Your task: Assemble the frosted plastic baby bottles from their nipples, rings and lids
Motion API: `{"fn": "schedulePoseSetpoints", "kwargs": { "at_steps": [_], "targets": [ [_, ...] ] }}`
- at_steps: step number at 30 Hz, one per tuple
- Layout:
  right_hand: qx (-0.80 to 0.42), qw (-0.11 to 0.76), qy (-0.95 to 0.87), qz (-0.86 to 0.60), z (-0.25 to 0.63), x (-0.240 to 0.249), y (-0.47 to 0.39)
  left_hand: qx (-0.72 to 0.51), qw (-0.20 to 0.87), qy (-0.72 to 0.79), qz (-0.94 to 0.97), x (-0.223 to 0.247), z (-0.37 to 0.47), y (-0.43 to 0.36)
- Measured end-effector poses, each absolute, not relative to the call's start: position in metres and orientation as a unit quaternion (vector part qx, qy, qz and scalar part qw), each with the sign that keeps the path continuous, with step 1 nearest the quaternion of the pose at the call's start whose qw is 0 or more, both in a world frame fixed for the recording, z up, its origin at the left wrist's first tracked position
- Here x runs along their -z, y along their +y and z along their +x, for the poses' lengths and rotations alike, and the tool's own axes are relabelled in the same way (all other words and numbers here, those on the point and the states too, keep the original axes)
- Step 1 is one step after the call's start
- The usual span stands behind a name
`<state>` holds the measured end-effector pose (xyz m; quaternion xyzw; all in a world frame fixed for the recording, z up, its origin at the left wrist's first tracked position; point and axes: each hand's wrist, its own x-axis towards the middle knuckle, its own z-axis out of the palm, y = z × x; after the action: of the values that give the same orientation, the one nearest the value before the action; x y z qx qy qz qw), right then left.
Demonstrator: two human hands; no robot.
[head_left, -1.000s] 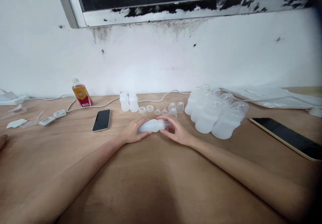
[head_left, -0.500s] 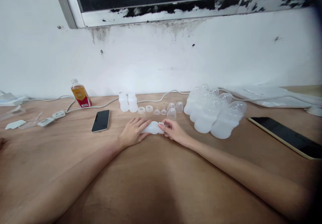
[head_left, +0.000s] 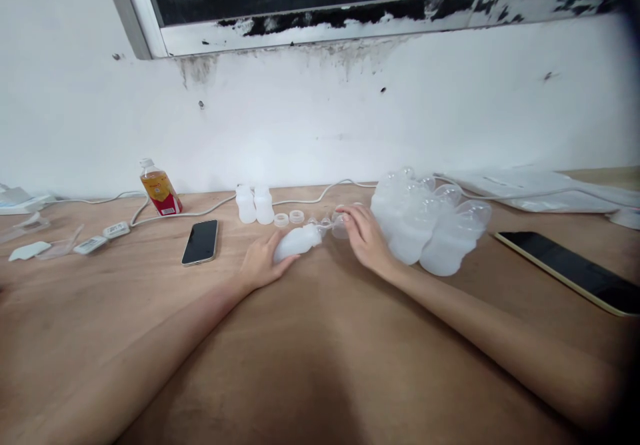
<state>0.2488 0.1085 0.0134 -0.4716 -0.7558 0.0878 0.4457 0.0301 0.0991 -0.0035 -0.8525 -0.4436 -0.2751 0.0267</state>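
Observation:
My left hand [head_left: 261,259] is wrapped round a frosted white baby bottle [head_left: 296,243], tilted with its neck toward the upper right. Small clear bottle nipples [head_left: 326,221] show just beyond the neck; whether one is fitted to this bottle I cannot tell. My right hand [head_left: 367,237] reaches over the clear dome caps [head_left: 341,227], fingers stretched out and apart, its fingertips close to or touching the nearest cap. The other caps are mostly hidden behind that hand. Two white ring collars [head_left: 297,216] lie behind the held bottle.
Two bare white bottles [head_left: 263,205] stand at the back. On the right is a cluster of capped bottles [head_left: 445,248], close to my right hand. Phones [head_left: 200,241] lie at left and right. A drink bottle [head_left: 161,190], a white cable [head_left: 320,198] and plastic bags [head_left: 525,191] line the wall.
My right hand has let go of the bottle's neck end and moved right and back to the dome caps. The bottle in my left hand has turned, its neck now pointing farther from me.

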Motion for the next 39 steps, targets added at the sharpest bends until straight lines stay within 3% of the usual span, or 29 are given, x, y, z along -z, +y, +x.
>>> {"fn": "schedulePoseSetpoints", "kwargs": {
  "at_steps": [3,6,18,39],
  "targets": [
    [0.076,0.405,-0.763,-0.498,0.261,0.002,0.123,0.286,-0.054,-0.483,-0.826,0.004,0.028,0.103],
    [0.106,0.324,-0.787,-0.513,0.263,0.017,0.127,0.296,-0.097,-0.483,-0.819,0.004,0.026,0.107],
    [-0.028,0.279,-0.881,-0.381,0.234,0.005,0.089,0.322,-0.14,-0.456,-0.818,0.004,0.027,0.112],
    [-0.053,0.272,-0.882,-0.38,0.235,0.006,0.089,0.319,-0.137,-0.456,-0.819,0.004,0.027,0.111]
  ]
}}
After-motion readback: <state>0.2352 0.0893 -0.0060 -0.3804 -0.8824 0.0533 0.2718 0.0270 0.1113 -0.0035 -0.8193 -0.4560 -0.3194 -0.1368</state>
